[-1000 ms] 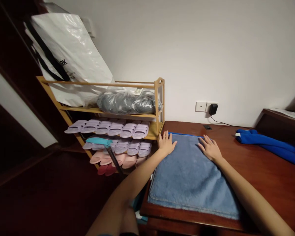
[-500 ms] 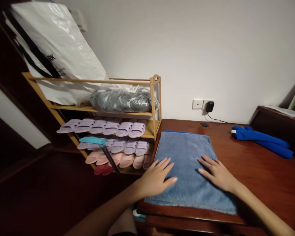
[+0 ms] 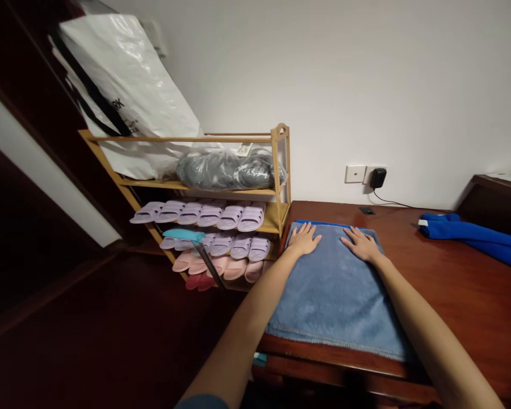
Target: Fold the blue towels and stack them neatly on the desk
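A blue-grey plush cloth (image 3: 336,289), like a towel, lies flat near the front edge of the wooden table (image 3: 464,307). My left hand (image 3: 304,238) rests on its far left corner, fingers spread. Over on the far right part of the cloth lies my right hand (image 3: 361,244), palm down with its fingers apart. A strip of brighter blue fabric (image 3: 315,223) peeks out from under the cloth's far edge. Neither hand grips anything.
A folded blue cloth (image 3: 472,236) lies at the table's right. Left of the table stands a wooden rack (image 3: 281,199) with several slippers (image 3: 210,213), a bagged grey bundle (image 3: 234,170) and a white bag (image 3: 132,74). A black charger (image 3: 378,178) is plugged into the wall.
Both hands have slid away from me over the cloth, from its middle to its far end. The view has shifted slightly, and the cloth remains flat.
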### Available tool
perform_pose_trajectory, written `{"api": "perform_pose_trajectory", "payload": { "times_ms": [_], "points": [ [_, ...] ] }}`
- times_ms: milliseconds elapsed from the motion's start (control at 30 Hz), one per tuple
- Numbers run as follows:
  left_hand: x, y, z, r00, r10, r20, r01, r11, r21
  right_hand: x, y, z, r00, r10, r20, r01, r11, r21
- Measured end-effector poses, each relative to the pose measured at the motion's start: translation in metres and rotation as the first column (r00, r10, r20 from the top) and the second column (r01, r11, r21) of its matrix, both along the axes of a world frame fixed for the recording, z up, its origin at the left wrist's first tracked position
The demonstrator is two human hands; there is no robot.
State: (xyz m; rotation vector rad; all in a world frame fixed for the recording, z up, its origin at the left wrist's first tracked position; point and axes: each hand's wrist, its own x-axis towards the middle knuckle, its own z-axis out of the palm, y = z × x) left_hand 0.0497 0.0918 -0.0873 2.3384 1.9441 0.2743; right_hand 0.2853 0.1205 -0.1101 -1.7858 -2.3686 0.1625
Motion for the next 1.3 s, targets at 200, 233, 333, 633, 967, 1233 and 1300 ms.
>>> {"api": "perform_pose_trajectory", "payload": {
  "times_ms": [200, 233, 333, 633, 967, 1233, 1300],
  "points": [
    [0.004, -0.021, 0.019, 0.998, 0.069, 0.002, -0.068, 0.987, 0.146, 0.015, -0.017, 0.014, 0.999, -0.037, -0.039, 0.040, 0.996, 0.074],
    [0.003, -0.031, 0.022, 0.997, 0.071, 0.000, -0.070, 0.983, 0.171, 0.016, -0.027, 0.017, 0.999, -0.028, -0.047, 0.032, 0.996, 0.080],
    [-0.005, -0.073, 0.021, 0.999, -0.034, -0.019, 0.037, 0.979, 0.203, 0.021, -0.070, 0.020, 0.996, 0.053, -0.072, -0.049, 0.997, 0.054],
    [-0.025, -0.145, 0.008, 0.976, -0.213, -0.039, 0.217, 0.968, 0.125, 0.041, -0.160, 0.013, 0.985, 0.173, -0.016, -0.171, 0.981, 0.088],
    [-0.034, -0.192, 0.006, 0.956, -0.292, -0.037, 0.294, 0.949, 0.115, 0.063, -0.219, -0.016, 0.993, 0.111, -0.029, -0.105, 0.981, 0.165],
    [-0.028, -0.215, 0.010, 0.965, -0.239, -0.107, 0.258, 0.941, 0.219, 0.075, -0.232, -0.009, 0.995, 0.038, 0.091, -0.070, 0.921, 0.383],
    [-0.021, -0.225, 0.012, 0.939, -0.326, -0.113, 0.343, 0.915, 0.213, 0.063, -0.237, -0.003, 0.990, 0.093, 0.103, -0.126, 0.909, 0.397]
  ]
}}
